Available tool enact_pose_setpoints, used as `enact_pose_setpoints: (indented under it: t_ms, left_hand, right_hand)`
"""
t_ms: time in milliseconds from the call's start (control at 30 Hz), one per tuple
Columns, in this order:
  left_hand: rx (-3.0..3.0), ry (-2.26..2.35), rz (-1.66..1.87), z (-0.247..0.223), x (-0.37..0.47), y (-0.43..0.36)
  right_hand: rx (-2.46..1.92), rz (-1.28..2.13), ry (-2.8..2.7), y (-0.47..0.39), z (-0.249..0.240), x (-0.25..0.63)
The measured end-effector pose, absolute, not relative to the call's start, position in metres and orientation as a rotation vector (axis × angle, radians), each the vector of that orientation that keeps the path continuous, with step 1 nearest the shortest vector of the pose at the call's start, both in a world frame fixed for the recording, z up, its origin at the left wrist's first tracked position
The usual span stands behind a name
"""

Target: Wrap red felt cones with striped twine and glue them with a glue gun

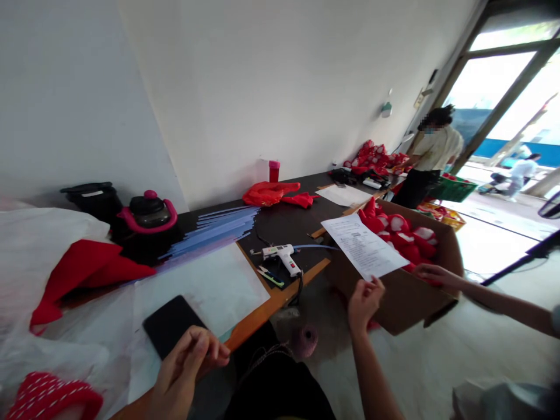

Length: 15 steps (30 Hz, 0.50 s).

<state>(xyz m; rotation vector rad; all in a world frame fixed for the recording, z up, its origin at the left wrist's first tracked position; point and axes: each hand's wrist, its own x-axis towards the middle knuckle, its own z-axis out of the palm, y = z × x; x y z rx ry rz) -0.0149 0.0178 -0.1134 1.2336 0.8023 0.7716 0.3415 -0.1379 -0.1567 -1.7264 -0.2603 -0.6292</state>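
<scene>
My left hand (186,364) is over the near edge of the table, its fingers loosely bent and apart with nothing in them. Just behind it lies a flat black pad (172,326). My right hand (366,300) pinches the lower edge of a printed sheet of paper (365,248). That sheet slants over the side of a cardboard box (394,306) full of red and white stuffed pieces (400,230). From the right, another person's hand (437,275) reaches to the box's rim.
A white glue gun (282,256) and thread snips (271,277) lie on the dark table (301,221), near blue glue sticks (214,233). A black and pink bottle (149,213) and red cloth (87,271) are left. A twine cone (304,341) sits below; a person (431,154) stands behind.
</scene>
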Motion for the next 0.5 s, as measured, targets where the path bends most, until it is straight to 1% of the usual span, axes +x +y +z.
enact_pose_setpoints:
  t_ms: [133, 233, 400, 500]
  left_hand:
    - [1.301, 0.71, 0.818, -0.104, -0.006, 0.007]
    - [1.409, 0.704, 0.818, -0.097, -0.002, -0.001]
    - [1.541, 0.688, 0.811, -0.097, -0.005, -0.006]
    - [1.539, 0.72, 0.839, -0.098, -0.008, -0.006]
  right_hand:
    - [-1.616, -0.411, -0.898, -0.101, -0.141, 0.257]
    - [-1.458, -0.348, -1.245, -0.088, -0.123, 0.202]
    - [-1.237, -0.195, -1.527, -0.084, -0.103, 0.152]
    - [-1.189, -0.102, -1.505, -0.078, -0.101, 0.143]
